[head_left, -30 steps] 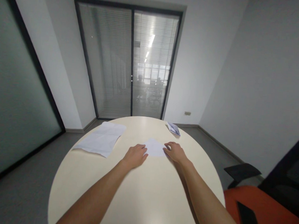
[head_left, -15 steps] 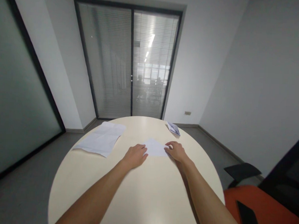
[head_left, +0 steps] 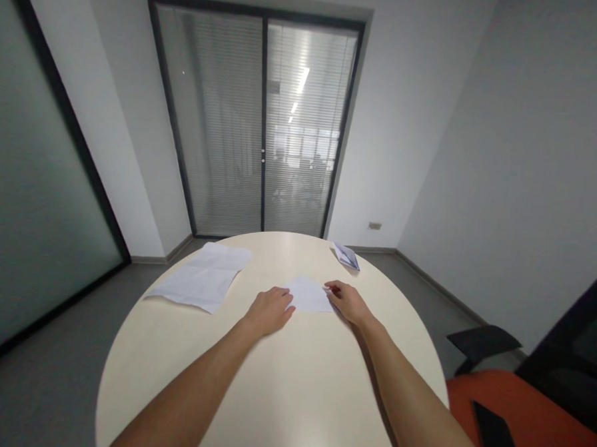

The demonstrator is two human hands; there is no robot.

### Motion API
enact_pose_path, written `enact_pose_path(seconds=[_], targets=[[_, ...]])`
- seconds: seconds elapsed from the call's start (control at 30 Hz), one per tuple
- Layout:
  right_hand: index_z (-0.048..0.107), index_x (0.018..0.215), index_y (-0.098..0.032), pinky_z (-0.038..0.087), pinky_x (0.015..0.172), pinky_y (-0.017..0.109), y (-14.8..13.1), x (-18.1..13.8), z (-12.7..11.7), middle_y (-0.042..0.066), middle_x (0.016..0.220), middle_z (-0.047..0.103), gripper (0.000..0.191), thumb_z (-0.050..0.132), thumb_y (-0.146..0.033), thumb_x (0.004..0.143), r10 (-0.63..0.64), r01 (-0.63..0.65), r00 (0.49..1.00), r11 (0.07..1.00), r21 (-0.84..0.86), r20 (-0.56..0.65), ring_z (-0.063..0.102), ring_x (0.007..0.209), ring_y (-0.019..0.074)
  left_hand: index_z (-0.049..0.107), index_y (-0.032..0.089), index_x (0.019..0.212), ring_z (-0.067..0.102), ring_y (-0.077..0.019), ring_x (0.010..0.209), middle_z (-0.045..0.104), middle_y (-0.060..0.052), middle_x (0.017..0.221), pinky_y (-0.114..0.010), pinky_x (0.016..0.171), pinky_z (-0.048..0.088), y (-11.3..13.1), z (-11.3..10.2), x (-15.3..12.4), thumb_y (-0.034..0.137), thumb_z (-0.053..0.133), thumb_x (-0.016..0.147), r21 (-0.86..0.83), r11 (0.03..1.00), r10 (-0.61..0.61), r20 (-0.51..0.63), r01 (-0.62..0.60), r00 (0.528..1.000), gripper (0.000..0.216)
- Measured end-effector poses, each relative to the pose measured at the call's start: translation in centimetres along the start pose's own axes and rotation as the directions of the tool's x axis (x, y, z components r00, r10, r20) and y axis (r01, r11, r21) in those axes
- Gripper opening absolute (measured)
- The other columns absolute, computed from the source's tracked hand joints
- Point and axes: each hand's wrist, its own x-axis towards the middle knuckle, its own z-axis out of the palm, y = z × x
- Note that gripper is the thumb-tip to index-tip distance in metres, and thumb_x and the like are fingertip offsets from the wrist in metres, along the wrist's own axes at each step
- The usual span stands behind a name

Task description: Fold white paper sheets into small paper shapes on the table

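Observation:
A small folded piece of white paper lies on the round table between my hands, its top edge peaked and its near edge straight. My left hand lies on the paper's left corner, fingers stretched out and slightly apart. At the right corner, my right hand pinches the paper between thumb and fingers; the tip of that corner is lifted and partly hidden by the fingers.
The round cream table bears a larger creased white sheet at left and a folded printed leaflet at the far right. An orange-seated chair with black armrests stands at right. Glass doors are beyond.
My right hand has moved slightly left and inward, taking the paper's right corner with it. My left hand has stayed in place on the left corner.

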Motion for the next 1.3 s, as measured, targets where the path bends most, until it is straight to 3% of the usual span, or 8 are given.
enact_pose_path(seconds=[0.23,0.4,0.57,0.77,0.97,1.07,1.2,1.3], targets=[[0.074,0.103,-0.02,0.049,0.085,0.03,-1.8,-0.2,-0.1,0.007,0.1,0.075,0.025,0.054,-0.024,0.089,-0.005,0.008,0.999,0.995,-0.098,0.032,0.068,0.09,0.0205,0.065,0.021,0.115,0.056,-0.0282,0.124,0.063,-0.01,0.133,-0.045,0.096,0.052,0.1,-0.3,0.0,0.038,0.047,0.098,0.0,0.999,-0.041,0.0,0.041,0.999,0.03],[0.071,0.111,-0.02,0.048,0.081,0.027,-2.3,-0.4,-0.4,0.007,0.099,0.076,0.028,0.055,-0.026,0.089,-0.034,0.038,0.999,0.99,-0.134,0.038,0.068,0.091,0.0199,0.065,0.021,0.116,0.056,-0.0272,0.124,0.063,-0.01,0.133,-0.043,0.099,0.05,0.0,0.0,0.1,0.037,0.047,0.098,0.005,0.999,-0.042,-0.006,0.042,0.999,0.03],[0.069,0.121,-0.019,0.046,0.079,0.027,-2.9,-0.6,-0.7,0.007,0.098,0.075,0.036,0.057,-0.03,0.089,0.024,-0.012,0.998,0.978,-0.208,0.057,0.067,0.089,0.02,0.065,0.02,0.117,0.056,-0.0273,0.122,0.064,-0.01,0.132,-0.044,0.098,0.051,-0.1,0.2,0.2,0.038,0.047,0.098,0.013,0.999,-0.033,-0.022,0.034,0.999,0.032],[0.077,0.101,-0.02,0.044,0.09,0.029,-3.6,-0.9,-0.9,0.011,0.104,0.072,0.03,0.05,-0.03,0.094,-0.034,0.073,0.993,0.936,-0.346,0.116,0.063,0.1,0.0228,0.065,0.021,0.117,0.056,-0.0273,0.122,0.063,-0.009,0.133,-0.044,0.097,0.051,0.0,0.1,0.1,0.039,0.046,0.098,0.011,0.999,-0.036,-0.025,0.036,0.999,0.032],[0.075,0.101,-0.018,0.04,0.102,0.034,-4.4,-1.3,-0.5,0.012,0.122,0.067,0.034,0.044,-0.032,0.098,-0.1,0.145,0.985,0.921,-0.362,0.141,0.058,0.113,0.0254,0.065,0.021,0.117,0.055,-0.0275,0.124,0.063,-0.01,0.133,-0.044,0.098,0.05,0.3,-0.1,0.0,0.04,0.044,0.1,-0.001,0.999,-0.044,-0.018,0.044,0.999,0.033],[0.069,0.116,-0.019,0.037,0.107,0.041,-4.7,-1.7,-0.1,0.013,0.136,0.061,0.038,0.044,-0.042,0.099,-0.106,0.167,0.976,0.924,-0.345,0.19,0.052,0.126,0.0295,0.065,0.021,0.118,0.055,-0.0278,0.125,0.062,-0.011,0.134,-0.044,0.098,0.05,0.2,-0.1,0.1,0.04,0.043,0.1,-0.006,0.997,-0.073,-0.013,0.073,0.997,0.034],[0.044,0.147,-0.02,0.029,0.112,0.055,-4.8,-2.1,0.4,0.016,0.159,0.036,0.064,0.042,-0.059,0.097,-0.069,0.161,0.956,0.936,-0.313,0.285,0.03,0.146,0.0369,0.064,0.021,0.12,0.055,-0.0272,0.125,0.062,-0.011,0.134,-0.043,0.1,0.049,-0.3,0.0,0.2,0.039,0.041,0.101,-0.005,0.995,-0.103,-0.019,0.103,0.995,0.035],[0.037,0.152,-0.019,0.025,0.113,0.06,-4.8,-2.3,0.5,0.016,0.162,0.03,0.072,0.041,-0.064,0.096,-0.051,0.152,0.947,0.94,-0.305,0.316,0.021,0.149,0.0399,0.064,0.02,0.12,0.055,-0.0274,0.126,0.062,-0.012,0.135,-0.043,0.101,0.048,-0.6,0.2,0.2,0.04,0.043,0.1,-0.008,0.995,-0.097,-0.031,0.097,0.995,0.036]])
